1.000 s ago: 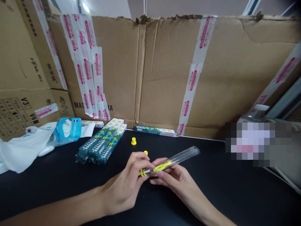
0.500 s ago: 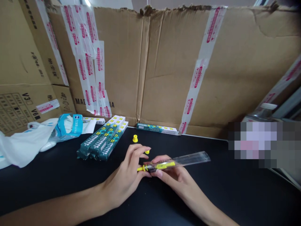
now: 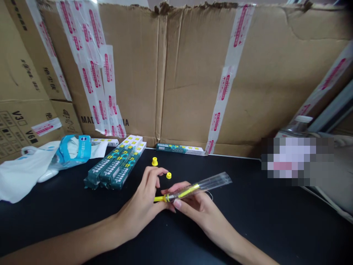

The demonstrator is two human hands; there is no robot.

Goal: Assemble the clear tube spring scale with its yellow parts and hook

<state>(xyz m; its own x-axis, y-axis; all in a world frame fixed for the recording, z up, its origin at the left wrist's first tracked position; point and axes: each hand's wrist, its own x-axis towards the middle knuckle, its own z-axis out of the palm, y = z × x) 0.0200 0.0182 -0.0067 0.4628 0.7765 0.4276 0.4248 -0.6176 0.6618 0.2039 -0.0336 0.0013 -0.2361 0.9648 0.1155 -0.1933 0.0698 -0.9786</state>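
Observation:
A clear plastic tube (image 3: 213, 181) with a yellow strip inside, apparently a spring scale, slants up to the right above the table. My right hand (image 3: 197, 206) is closed around its middle, with the thumb pressed on the near side. From its left end, a yellow rod (image 3: 159, 199) runs into my left hand (image 3: 145, 197). The left thumb lies below the rod; the raised index finger stands off it, and the other fingertips are partly hidden. Close to that index fingertip sits a small yellow cap (image 3: 168, 175). Another yellow cap (image 3: 154, 161) stands farther back.
Several dark green and white boxes (image 3: 116, 162) lie side by side at left. One more box (image 3: 180, 148) lies along the cardboard wall (image 3: 193, 92). A blue and white tissue pack (image 3: 74, 151) is at far left. A clear bottle (image 3: 300, 124) stands at back right.
The tube's right end has tipped up a little, and the left fingers have shifted slightly, uncovering the second cap. The whole view has drifted, so the scene sits farther left.

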